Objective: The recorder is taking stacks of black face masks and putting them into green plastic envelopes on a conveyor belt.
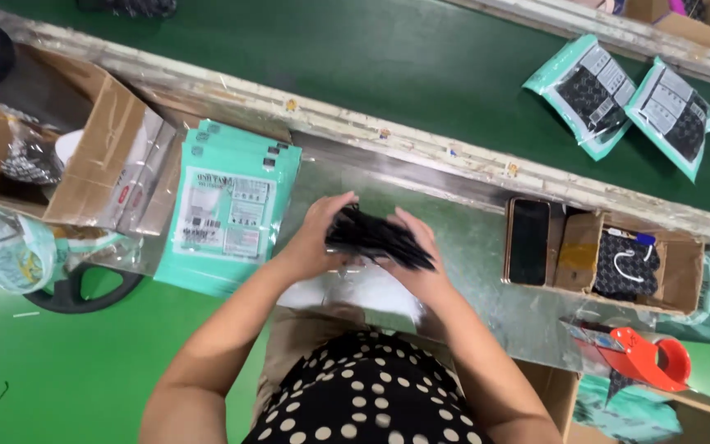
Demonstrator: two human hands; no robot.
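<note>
Between both hands, black stack [375,238], left hand [315,238], right hand [421,267] gripping its ends

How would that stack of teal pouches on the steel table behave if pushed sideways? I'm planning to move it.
The stack of teal pouches would probably fan out rather than move as one: its edges already sit staggered. The flat, glossy-looking film suggests the pouches are slippery and light. They likely flop if lifted by one corner.
</note>
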